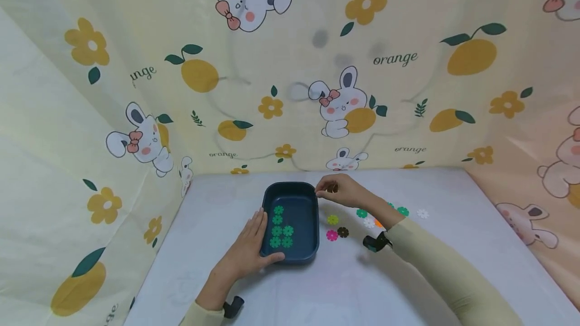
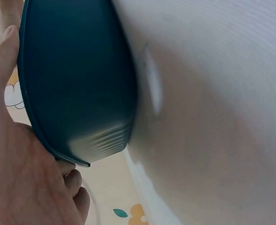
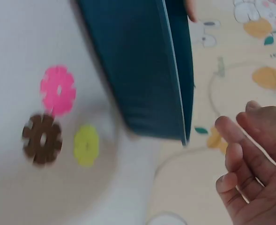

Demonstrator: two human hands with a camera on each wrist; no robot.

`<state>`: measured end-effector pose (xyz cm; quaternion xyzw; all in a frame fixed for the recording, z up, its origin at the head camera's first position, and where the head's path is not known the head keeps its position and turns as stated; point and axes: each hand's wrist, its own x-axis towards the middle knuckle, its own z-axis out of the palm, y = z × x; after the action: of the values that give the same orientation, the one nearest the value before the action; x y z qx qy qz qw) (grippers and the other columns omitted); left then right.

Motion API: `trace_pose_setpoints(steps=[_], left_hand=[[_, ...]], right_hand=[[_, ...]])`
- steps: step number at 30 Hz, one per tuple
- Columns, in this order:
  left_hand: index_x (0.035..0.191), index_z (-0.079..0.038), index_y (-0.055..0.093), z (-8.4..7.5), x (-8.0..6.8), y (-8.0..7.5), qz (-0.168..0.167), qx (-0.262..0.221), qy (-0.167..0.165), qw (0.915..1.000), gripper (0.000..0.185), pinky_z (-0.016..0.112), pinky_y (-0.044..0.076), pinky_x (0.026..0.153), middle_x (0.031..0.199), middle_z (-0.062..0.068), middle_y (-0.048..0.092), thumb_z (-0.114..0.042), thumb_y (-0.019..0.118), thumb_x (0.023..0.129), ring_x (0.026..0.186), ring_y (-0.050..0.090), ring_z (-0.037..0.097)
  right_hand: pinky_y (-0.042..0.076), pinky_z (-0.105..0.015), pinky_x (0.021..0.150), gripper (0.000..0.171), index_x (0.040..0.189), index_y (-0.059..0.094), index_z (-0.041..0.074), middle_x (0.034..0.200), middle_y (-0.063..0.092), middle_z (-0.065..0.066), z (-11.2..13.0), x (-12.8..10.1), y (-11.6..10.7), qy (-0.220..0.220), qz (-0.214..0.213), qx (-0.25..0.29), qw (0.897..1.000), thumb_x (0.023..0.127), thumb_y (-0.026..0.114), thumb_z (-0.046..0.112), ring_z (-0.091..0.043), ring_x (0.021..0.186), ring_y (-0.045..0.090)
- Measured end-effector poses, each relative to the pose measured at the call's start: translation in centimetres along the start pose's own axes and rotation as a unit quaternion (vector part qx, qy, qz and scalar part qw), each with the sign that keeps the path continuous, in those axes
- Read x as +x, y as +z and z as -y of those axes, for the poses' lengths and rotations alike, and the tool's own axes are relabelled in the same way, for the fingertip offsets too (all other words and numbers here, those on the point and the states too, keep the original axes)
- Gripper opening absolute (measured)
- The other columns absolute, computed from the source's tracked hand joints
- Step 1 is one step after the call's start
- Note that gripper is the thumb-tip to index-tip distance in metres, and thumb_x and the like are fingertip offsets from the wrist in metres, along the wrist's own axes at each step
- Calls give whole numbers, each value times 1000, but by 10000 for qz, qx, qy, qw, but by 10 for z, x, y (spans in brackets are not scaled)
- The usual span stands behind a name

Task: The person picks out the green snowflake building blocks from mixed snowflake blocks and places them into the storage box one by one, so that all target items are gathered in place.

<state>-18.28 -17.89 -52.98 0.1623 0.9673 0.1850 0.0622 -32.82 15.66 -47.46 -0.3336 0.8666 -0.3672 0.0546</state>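
Left hand lies flat against the left wall of the dark blue tray, fingers straight, thumb hooked at the near corner; it steadies rather than grips, so the tray can skid across the smooth white bench if nudged from the right. Five green flower discs lie inside the tray, bunched toward its left half. Right hand hovers over the tray's far right corner, fingers loosely curled; a small dark piece seems to sit at the fingertips, but I cannot tell whether it is pinched. So close to the rim, a piece let go there may strike the edge and bounce out onto the bench. Just right of the tray lie a yellow disc, a pink disc and a brown disc; farther right, green, white and orange ones sit near the sleeve, which may sweep them away
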Motion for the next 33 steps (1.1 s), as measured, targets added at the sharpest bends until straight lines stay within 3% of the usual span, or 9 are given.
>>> trace_pose_setpoints(steps=[4,10,16,21,33], left_hand=[[173,-6,5,0,-1,-2,-2,22,63,10000,125,48,11,135,181,9,-4,-82,62,91,168,-1,25],[173,-6,5,-2,-2,-3,-32,-45,97,9999,123,48,10,135,181,9,-3,-77,66,93,168,-1,25],[173,-5,6,-3,-2,-3,-38,-1,49,10000,123,48,11,135,181,9,-3,-76,66,93,168,0,26],[173,-7,4,-2,-2,-3,-6,-4,20,10000,123,47,10,135,181,8,-4,-77,65,93,167,-2,23],[173,-6,6,-2,-3,-3,-16,-33,46,10000,124,48,11,135,181,8,-3,-78,65,92,168,-1,24]], right_hand=[[56,-28,75,13,110,79,17,96,74,10,-8,-17,-14,201,-86,-207,9995,101,79,26,-16,84,62],[54,-28,73,15,110,79,15,98,73,4,-25,-42,-24,700,-196,-324,9968,100,80,26,-17,84,60],[52,-28,74,21,113,78,10,98,70,2,-44,-61,-22,1317,-111,-460,9902,101,79,27,-19,87,57],[51,-29,74,16,112,77,7,94,68,0,-58,-74,-20,1479,-190,-429,9879,101,78,19,-22,87,55],[54,-33,71,27,113,71,8,102,66,-8,-88,-89,-12,2175,-145,-437,9750,96,84,25,-23,87,58]])
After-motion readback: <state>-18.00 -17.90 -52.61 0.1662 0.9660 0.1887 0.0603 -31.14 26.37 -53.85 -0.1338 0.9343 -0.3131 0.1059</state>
